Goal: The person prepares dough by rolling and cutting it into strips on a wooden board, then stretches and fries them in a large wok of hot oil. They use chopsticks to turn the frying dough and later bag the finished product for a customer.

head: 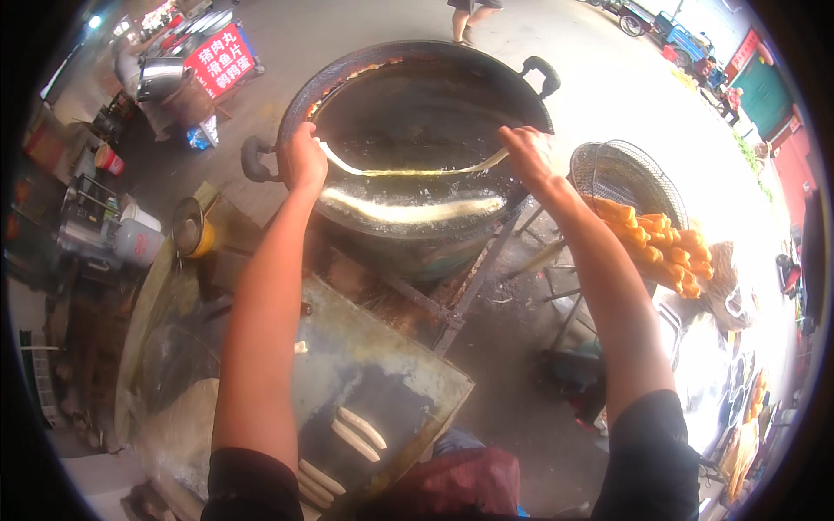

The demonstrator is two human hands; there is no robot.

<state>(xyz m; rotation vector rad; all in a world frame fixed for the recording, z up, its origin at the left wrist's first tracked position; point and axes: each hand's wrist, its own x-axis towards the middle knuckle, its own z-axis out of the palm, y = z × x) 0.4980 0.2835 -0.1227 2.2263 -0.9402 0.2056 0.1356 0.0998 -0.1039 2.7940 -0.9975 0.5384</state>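
Note:
A long strip of raw dough [417, 172] is stretched between my two hands, its middle sagging onto the oil. My left hand [305, 156] grips one end above the left rim of a large black wok [417, 49]. At the wok's right side, my right hand [531, 156] pinches the other end. Closer to me, a second pale dough strip [410, 210] floats in the oil with bubbles around it. Several short raw dough pieces [358, 434] lie on the floured metal worktop [391, 365] below my left arm.
Right of the wok, golden fried dough sticks [658, 247] are piled beside a wire mesh basket [629, 176]. The wok's loop handles [257, 159] stick out. A yellow container [195, 234] stands at left. A person's legs [469, 19] show beyond the wok.

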